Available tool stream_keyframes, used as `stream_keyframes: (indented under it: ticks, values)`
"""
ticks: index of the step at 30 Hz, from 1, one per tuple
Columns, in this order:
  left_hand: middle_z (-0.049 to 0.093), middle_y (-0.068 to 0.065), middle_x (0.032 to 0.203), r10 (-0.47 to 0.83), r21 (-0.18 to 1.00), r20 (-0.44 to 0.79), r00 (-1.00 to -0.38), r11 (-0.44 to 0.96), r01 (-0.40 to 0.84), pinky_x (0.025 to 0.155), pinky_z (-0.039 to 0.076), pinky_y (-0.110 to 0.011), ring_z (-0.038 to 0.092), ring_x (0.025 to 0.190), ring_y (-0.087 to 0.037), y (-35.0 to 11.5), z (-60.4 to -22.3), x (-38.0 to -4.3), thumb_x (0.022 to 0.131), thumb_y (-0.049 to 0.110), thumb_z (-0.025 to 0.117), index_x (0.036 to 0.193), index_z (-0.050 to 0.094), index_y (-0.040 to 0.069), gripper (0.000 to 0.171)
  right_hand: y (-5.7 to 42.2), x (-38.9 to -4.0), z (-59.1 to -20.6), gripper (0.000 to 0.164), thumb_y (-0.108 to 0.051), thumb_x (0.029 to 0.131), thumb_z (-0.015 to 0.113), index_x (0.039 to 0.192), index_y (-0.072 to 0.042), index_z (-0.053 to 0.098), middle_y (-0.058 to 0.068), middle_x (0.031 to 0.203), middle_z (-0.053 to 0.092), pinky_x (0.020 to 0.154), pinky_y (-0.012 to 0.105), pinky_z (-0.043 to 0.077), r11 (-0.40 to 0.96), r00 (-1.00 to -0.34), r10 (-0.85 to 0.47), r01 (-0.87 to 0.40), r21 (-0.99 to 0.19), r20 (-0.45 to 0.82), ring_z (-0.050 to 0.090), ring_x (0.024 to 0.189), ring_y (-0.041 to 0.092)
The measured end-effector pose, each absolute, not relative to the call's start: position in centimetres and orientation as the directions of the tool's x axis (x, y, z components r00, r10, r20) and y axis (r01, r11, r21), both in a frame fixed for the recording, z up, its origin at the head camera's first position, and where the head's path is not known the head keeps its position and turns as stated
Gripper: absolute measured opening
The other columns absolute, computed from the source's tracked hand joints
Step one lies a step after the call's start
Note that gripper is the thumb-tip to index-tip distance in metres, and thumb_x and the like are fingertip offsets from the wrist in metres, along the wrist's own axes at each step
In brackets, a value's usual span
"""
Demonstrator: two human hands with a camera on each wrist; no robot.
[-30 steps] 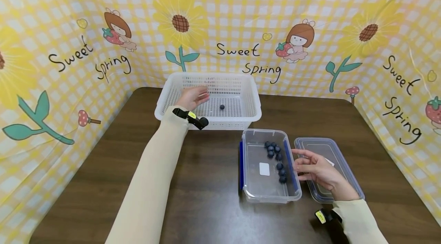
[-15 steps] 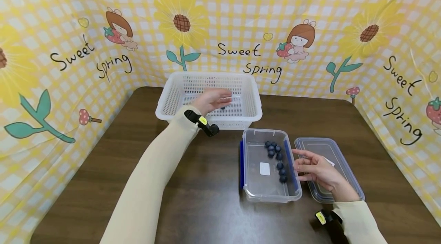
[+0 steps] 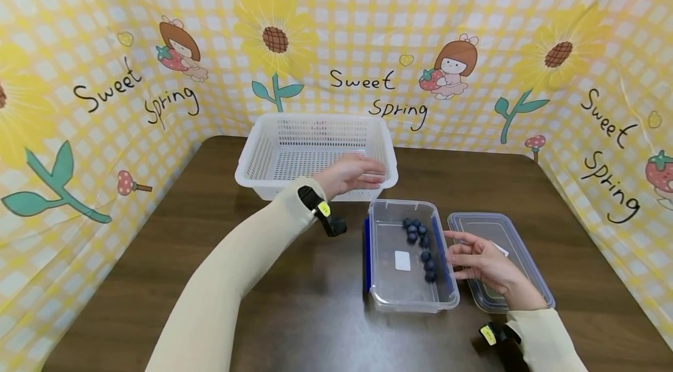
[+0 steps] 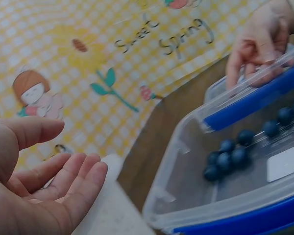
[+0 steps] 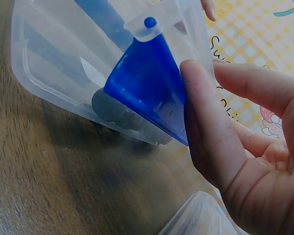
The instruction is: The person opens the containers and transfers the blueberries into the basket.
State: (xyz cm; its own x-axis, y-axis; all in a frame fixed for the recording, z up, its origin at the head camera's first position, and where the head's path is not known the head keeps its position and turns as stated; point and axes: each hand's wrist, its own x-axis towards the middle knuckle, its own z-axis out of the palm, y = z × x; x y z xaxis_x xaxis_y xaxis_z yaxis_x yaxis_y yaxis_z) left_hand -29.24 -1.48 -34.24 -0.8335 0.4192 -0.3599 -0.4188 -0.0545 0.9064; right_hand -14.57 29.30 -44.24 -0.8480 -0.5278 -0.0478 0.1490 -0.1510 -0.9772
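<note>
My left hand [image 3: 353, 176] hovers over the front right part of the white perforated basket [image 3: 263, 176]. Its fingers are loosely bent, and the left wrist view shows no object in the palm. The basket floor behind this hand is hidden. A clear plastic box [image 3: 389, 296] without its lid stands in front of the basket, with several blueberries [image 3: 412, 230] along its right side. My right hand [image 3: 486, 267] rests its fingertips against the box's right wall. In the right wrist view, its fingers [image 5: 206, 107] lie by the blue latch flap [image 5: 147, 88].
A clear lid [image 3: 517, 243] lies on the dark wooden table [image 3: 315, 302] to the right of the box, partly under my right hand. A patterned yellow checked cloth [image 3: 336, 21] walls the table's back and sides.
My left hand has moved right and toward me across the basket. The lone blueberry on the basket floor, visible earlier, no longer shows. My right hand and the box stay in place.
</note>
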Motion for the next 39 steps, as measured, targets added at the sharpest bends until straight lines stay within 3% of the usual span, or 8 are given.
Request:
stream_keyframes:
  ticks: [14,27,34,39]
  values:
    - [0.048,-0.029,0.142,0.590,0.889,-0.398,-0.703,0.060,-0.453,0.108,0.043,-0.047,0.045,0.132,-0.044,1.5,-36.1,-24.5,0.099,-0.002,0.056,0.139,0.045,-0.013,0.043,29.4,-14.2,-44.3,0.045,0.008,0.098,0.053,0.131,-0.023,0.058,0.004,0.100,0.067,0.078,0.034,0.061,-0.148,-0.848,-0.526,0.159,-0.976,-0.058,0.067,0.090,0.014]
    - [0.055,-0.030,0.134,0.625,0.878,-0.466,-0.626,0.239,-0.414,0.100,0.051,-0.045,0.053,0.124,-0.047,2.5,-37.3,-21.9,0.096,0.002,0.062,0.129,0.055,-0.013,0.037,29.2,-14.6,-44.1,0.044,0.007,0.098,0.053,0.129,-0.024,0.058,0.003,0.101,0.067,0.078,0.034,0.060,-0.154,-0.842,-0.538,0.153,-0.976,-0.047,0.068,0.090,0.014]
    - [0.061,-0.029,0.125,0.623,0.846,-0.523,-0.582,0.294,-0.445,0.094,0.055,-0.044,0.058,0.118,-0.044,3.5,-38.4,-20.7,0.098,-0.002,0.056,0.128,0.057,-0.013,0.032,29.3,-14.7,-44.1,0.043,0.007,0.099,0.053,0.130,-0.023,0.057,0.003,0.101,0.067,0.078,0.035,0.060,-0.149,-0.838,-0.543,0.153,-0.977,-0.048,0.068,0.090,0.014]
    - [0.064,-0.027,0.118,0.620,0.821,-0.560,-0.550,0.324,-0.470,0.098,0.052,-0.048,0.059,0.116,-0.044,4.4,-39.3,-19.7,0.099,-0.005,0.051,0.127,0.058,-0.013,0.030,29.3,-14.6,-44.1,0.043,0.007,0.099,0.053,0.130,-0.023,0.057,0.003,0.101,0.067,0.078,0.035,0.061,-0.155,-0.835,-0.548,0.153,-0.976,-0.044,0.068,0.090,0.014]
